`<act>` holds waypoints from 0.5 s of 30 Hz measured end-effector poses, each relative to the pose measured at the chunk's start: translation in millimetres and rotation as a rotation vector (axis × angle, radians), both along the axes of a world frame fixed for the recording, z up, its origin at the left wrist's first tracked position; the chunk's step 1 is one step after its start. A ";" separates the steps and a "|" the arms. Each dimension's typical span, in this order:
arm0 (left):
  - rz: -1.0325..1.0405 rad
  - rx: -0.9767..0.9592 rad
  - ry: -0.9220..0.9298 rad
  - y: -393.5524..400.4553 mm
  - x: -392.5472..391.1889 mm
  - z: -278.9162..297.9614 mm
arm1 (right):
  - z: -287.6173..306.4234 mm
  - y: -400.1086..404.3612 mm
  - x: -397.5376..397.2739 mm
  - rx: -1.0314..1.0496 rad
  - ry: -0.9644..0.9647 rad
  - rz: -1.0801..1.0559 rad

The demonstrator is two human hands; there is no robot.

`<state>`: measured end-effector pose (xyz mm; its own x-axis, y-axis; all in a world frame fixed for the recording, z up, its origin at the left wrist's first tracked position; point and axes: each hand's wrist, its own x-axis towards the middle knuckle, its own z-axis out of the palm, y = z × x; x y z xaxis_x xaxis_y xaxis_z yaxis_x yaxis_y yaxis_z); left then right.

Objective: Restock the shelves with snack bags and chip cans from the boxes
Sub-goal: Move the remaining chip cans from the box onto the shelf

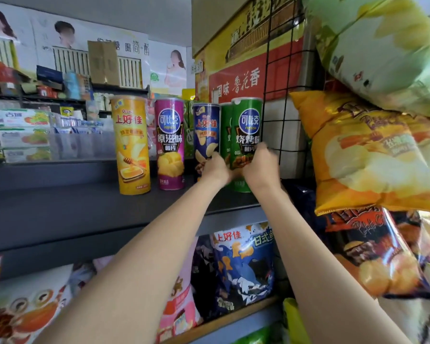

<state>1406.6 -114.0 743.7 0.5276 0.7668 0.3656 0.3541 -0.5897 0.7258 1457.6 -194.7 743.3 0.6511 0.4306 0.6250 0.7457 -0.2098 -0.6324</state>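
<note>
Both arms outstretched to the top shelf (60, 209). Left hand (215, 168) and right hand (260, 167) clamped round the lower part of a green chip can (247, 120), upright at the shelf's right end beside a wire grid panel (281, 95). Alongside, standing: blue can (206, 127), purple can (169, 135), yellow can (130, 135). Orange chip bag (368, 155) hanging right.

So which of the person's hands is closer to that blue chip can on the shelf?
The left. The left hand is right at the blue chip can's lower front, apparently touching it. The right hand grips the front green chip can, one can further right.
</note>
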 end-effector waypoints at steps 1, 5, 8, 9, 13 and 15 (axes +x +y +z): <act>-0.007 0.018 -0.051 0.2 -9.1 2.3 | 1.1 -4.4 -6.2 0.007 -0.051 0.015; -0.044 0.335 -0.274 -27.5 -73.3 -4.3 | -6.6 -32.8 -42.3 0.087 -0.243 0.116; -0.177 0.572 -0.387 -69.0 -134.9 -54.4 | -47.2 -61.7 -71.9 0.091 -0.316 0.154; -0.220 0.592 -0.366 -80.4 -153.5 -83.9 | -69.5 -69.1 -82.8 0.061 -0.312 0.162; -0.345 0.371 -0.057 -116.1 -213.0 -233.4 | -195.5 -93.3 -118.0 -0.289 -0.246 0.301; -0.333 0.152 0.158 -129.2 -240.7 -301.3 | -267.3 -104.5 -132.2 -0.630 -0.147 0.382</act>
<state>1165.9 -243.1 442.5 0.7975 0.4873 0.3558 0.2256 -0.7877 0.5732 1325.4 -299.2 476.0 0.3140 0.9147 0.2543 0.9065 -0.2092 -0.3666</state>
